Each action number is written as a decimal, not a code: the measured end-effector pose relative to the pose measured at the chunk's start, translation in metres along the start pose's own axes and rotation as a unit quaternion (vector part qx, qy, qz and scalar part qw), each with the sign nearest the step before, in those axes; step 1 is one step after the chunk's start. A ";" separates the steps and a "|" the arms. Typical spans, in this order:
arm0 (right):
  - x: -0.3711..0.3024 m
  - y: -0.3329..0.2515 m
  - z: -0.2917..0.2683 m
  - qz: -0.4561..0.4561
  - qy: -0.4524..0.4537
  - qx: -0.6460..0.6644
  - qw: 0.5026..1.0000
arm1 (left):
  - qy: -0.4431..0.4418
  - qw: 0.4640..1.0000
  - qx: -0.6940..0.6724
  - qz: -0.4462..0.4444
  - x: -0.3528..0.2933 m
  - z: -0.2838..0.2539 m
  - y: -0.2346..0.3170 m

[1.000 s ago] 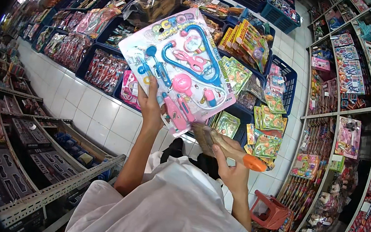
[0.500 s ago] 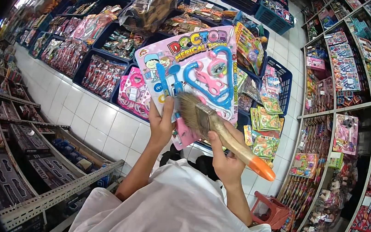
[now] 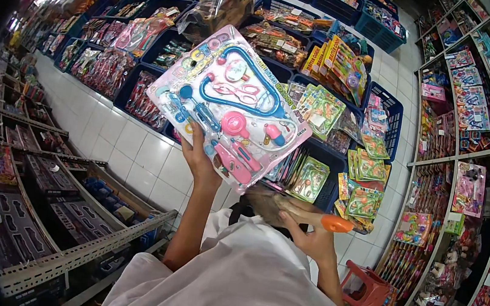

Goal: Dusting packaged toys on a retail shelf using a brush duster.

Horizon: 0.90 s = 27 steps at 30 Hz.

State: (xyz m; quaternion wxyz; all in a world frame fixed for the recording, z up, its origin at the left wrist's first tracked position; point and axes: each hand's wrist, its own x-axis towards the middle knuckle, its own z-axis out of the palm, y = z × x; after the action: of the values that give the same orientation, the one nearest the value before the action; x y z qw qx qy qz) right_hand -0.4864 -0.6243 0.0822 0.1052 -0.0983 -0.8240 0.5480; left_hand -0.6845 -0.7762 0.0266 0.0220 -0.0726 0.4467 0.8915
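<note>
Gripped at its lower left edge by my left hand (image 3: 200,158) is a toy doctor set (image 3: 235,106) on a pink card, tilted to the left. Blue and pink pieces, among them a toy stethoscope and scissors, show under its clear plastic front. My right hand (image 3: 310,233) is closed around the wooden handle of a wide paintbrush (image 3: 304,215) with an orange end. The brush is held low in front of my white shirt, just below the card's lower corner. Its bristles are smeared by motion, so I cannot tell whether they touch the card.
Blue plastic baskets (image 3: 386,97) full of packaged toys stand in rows on the white tiled floor (image 3: 130,145). Shelves with boxed toys (image 3: 80,224) rise at the left, and a tall rack (image 3: 406,163) of hanging packets at the right. A red stool (image 3: 366,290) stands at the lower right.
The toy doctor set has turned counterclockwise and shifted left in my left hand. My right hand has brought the paintbrush down from the card's front to below its lower corner.
</note>
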 end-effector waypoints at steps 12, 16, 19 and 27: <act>0.027 0.008 -0.009 -0.086 0.213 -0.132 0.964 | 0.056 0.998 0.005 -0.011 -0.019 0.020 0.003; 0.022 0.015 0.001 -0.144 0.188 -0.183 0.954 | 0.007 1.000 0.017 0.001 -0.017 0.011 0.000; 0.009 0.006 0.014 -0.155 0.072 -0.180 0.969 | 0.027 0.999 0.045 -0.013 -0.014 0.008 -0.007; 0.004 0.010 0.006 -0.070 0.014 -0.022 0.997 | -0.007 0.999 0.037 -0.002 -0.009 0.010 -0.005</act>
State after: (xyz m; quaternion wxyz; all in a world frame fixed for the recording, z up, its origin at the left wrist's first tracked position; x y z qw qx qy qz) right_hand -0.4914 -0.6253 0.0709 0.1530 -0.0505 -0.8394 0.5191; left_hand -0.6758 -0.7647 0.0296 0.0296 -0.0666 0.4790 0.8748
